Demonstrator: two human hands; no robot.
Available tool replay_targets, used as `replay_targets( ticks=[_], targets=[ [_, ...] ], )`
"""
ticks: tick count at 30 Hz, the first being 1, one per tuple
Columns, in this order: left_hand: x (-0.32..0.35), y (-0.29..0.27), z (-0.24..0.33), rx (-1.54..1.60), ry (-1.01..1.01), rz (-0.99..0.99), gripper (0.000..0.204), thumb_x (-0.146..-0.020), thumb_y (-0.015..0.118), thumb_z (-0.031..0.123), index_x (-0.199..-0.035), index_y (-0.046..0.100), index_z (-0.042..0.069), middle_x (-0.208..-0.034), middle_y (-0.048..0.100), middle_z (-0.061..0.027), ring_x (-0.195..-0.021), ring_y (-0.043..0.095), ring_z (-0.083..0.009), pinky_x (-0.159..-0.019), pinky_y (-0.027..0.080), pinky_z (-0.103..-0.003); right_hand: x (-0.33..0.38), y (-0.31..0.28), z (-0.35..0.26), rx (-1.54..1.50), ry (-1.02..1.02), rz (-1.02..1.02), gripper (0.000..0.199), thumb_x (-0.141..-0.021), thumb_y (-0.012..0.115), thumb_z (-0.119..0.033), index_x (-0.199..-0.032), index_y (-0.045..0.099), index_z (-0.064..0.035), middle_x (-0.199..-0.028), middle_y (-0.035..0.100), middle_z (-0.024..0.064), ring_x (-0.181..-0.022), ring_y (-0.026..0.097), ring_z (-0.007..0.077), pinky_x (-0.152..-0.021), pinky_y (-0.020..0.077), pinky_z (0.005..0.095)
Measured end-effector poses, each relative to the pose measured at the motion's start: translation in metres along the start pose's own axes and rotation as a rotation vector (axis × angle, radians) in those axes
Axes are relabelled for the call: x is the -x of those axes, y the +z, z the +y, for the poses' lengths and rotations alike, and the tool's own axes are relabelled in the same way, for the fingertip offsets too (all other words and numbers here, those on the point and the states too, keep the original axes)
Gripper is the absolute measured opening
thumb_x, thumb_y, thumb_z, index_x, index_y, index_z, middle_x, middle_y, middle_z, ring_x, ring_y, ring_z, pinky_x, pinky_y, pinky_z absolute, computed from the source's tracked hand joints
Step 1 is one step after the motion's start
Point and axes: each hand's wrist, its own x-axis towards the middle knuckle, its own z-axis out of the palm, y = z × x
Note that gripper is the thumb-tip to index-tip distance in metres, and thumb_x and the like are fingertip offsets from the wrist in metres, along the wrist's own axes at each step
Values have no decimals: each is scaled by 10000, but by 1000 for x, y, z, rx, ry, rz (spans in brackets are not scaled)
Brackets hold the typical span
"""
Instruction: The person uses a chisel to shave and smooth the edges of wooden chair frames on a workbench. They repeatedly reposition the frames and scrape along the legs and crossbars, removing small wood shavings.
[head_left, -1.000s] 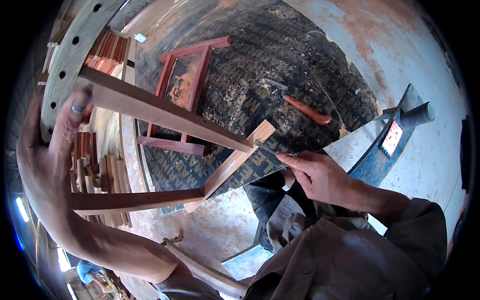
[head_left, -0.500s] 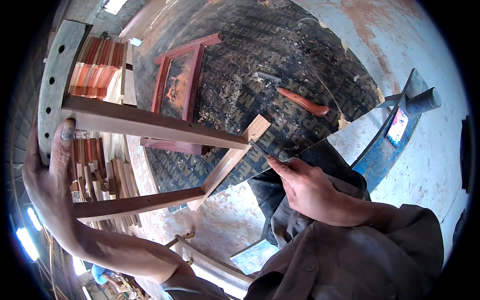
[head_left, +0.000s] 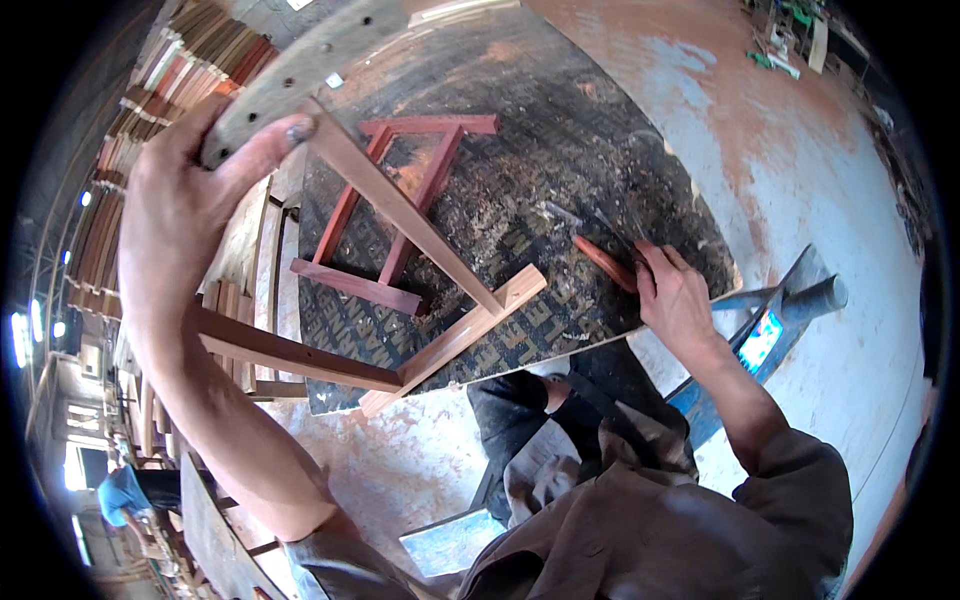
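Note:
My left hand (head_left: 180, 210) grips the upper end of a wooden frame, its thumb pressed by a pale board (head_left: 265, 105) with a row of holes. Two brown rails (head_left: 400, 205) run from that end down to a light wooden crosspiece (head_left: 455, 330), which rests on the near part of the dark tabletop. My right hand (head_left: 680, 300) is closed around a slim dark metal tool (head_left: 618, 230), its blade pointing away from me; its exact kind is unclear. Right beside those fingers lies a tool with a curved reddish wooden handle (head_left: 600, 258), partly hidden by the hand.
A reddish wooden frame (head_left: 430, 190) lies behind the held one on the dark, shaving-strewn tabletop (head_left: 520, 130). Stacked timber (head_left: 110, 210) stands at the left. A blue metal stand holding a lit phone (head_left: 762, 340) is at the right. Another person (head_left: 125, 495) is at far lower left.
My right hand has moved with the slim tool away from the crosspiece joint, rightward to the wooden-handled tool. The view has turned. My left hand still holds the frame.

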Motion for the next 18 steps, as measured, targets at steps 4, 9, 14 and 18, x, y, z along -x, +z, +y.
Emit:
replay_targets(
  ticks=[4,9,14,18],
  targets=[
    [-3,2,-9,-1,69,54,664,-797,821,616,-1052,776,5,-666,690,-110,-577,658,-186,-581,527,-347,-18,9,16,83,-39,-30,284,-928,610,-31,-1205,664,1,-1067,666,234,-931,663,475,-843,555,518],
    [3,5,-9,-66,72,76,738,-774,800,673,-1085,775,4,-651,677,-116,-589,675,-203,-602,543,-362,-8,14,17,223,-201,6,325,-889,641,-34,-1210,677,-1,-1081,653,182,-1014,632,411,-923,499,511],
    [-2,3,-15,5,50,53,730,-783,794,675,-1075,768,6,-667,674,-159,-609,691,-255,-640,548,-395,7,29,1,192,-323,-117,413,-849,695,-81,-1251,660,8,-1137,626,179,-1008,616,364,-896,497,479],
    [2,2,-4,-77,2,68,683,-812,793,645,-1004,762,-10,-620,648,-149,-591,682,-259,-636,544,-388,-1,39,-7,395,-249,-300,629,-834,708,-137,-1383,518,104,-1093,620,218,-1069,624,352,-951,503,462]
  ],
)
